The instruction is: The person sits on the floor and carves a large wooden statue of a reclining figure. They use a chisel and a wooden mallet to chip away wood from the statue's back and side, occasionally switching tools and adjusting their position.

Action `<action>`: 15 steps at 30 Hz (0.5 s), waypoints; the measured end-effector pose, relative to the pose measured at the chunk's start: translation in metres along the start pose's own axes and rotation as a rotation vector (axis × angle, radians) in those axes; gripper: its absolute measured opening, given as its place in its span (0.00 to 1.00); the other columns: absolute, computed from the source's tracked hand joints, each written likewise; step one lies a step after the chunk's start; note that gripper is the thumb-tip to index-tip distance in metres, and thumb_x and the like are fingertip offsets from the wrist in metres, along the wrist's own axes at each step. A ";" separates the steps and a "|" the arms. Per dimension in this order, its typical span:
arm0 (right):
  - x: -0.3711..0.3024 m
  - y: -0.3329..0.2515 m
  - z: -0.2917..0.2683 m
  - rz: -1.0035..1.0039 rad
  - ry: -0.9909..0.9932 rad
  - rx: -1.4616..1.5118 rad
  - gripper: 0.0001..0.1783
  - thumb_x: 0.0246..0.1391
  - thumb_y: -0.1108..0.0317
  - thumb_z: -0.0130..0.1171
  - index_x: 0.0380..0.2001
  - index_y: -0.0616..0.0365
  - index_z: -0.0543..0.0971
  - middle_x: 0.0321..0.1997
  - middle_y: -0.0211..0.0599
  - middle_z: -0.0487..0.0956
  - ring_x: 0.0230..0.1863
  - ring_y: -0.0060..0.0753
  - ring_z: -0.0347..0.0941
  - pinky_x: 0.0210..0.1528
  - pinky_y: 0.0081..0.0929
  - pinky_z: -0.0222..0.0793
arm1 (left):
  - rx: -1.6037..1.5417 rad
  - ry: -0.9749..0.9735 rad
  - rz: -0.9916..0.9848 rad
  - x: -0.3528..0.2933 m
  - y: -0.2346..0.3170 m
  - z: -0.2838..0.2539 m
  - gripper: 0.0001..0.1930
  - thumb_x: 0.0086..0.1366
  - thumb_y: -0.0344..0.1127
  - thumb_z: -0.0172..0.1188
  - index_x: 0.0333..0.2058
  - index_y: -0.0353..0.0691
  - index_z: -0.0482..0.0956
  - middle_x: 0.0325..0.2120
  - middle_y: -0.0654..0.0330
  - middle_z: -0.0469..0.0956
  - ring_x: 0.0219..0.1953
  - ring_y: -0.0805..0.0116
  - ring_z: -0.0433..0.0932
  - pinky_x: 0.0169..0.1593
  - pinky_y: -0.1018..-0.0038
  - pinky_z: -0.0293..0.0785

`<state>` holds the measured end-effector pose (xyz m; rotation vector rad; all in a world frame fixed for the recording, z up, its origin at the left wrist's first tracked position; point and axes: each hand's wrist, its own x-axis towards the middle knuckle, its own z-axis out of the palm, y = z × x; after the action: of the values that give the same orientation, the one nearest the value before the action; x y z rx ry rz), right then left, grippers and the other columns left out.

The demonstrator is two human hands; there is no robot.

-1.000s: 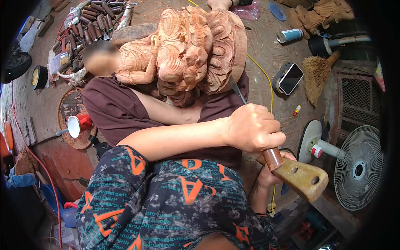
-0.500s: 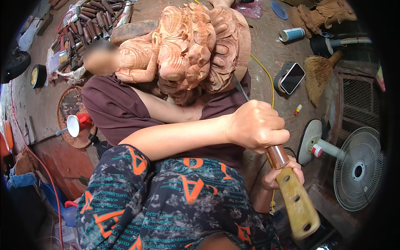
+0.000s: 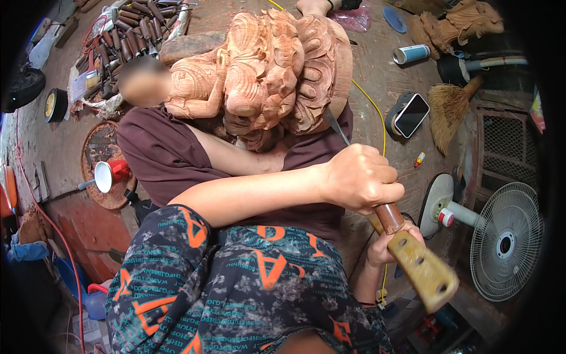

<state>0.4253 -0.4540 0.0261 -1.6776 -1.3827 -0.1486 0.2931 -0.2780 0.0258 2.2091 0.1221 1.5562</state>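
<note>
A carved reddish wooden statue [image 3: 259,76] lies on its side across my legs, its head toward the left and its petal-carved base to the right. My left hand [image 3: 362,180] is closed in a fist around a wood chisel [image 3: 391,219]. The chisel's thin blade slants up and left, its tip at the underside of the base. Behind the butt of the handle, my right hand [image 3: 396,243] grips a flat yellow-brown wooden bat [image 3: 424,271] with dark round spots. The bat's narrow end overlaps the chisel's butt; I cannot tell whether they touch.
Many wood-handled carving tools [image 3: 132,32] lie in a pile at the upper left. A red-and-white cup [image 3: 105,176] is on the left. To the right are a phone [image 3: 411,117], a straw broom [image 3: 446,112], a spray can [image 3: 411,54], a yellow cord [image 3: 377,109] and a fan [image 3: 505,245].
The bat's wide end has swung upward and slightly right, with my right hand shifting a little left. My left hand and the chisel have barely moved; the blade tip stays at the base.
</note>
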 end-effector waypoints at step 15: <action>0.021 -0.015 -0.008 0.229 -0.042 0.085 0.27 0.44 0.76 0.59 0.49 0.62 0.62 0.44 0.37 0.64 0.46 0.33 0.63 0.50 0.32 0.62 | 0.020 0.017 -0.113 0.036 0.000 -0.008 0.15 0.36 0.43 0.64 0.18 0.46 0.66 0.12 0.66 0.64 0.15 0.64 0.71 0.17 0.68 0.64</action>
<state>0.4244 -0.4457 0.0517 -1.7612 -1.2000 0.0750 0.2984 -0.2644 0.0597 2.1649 0.2643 1.5187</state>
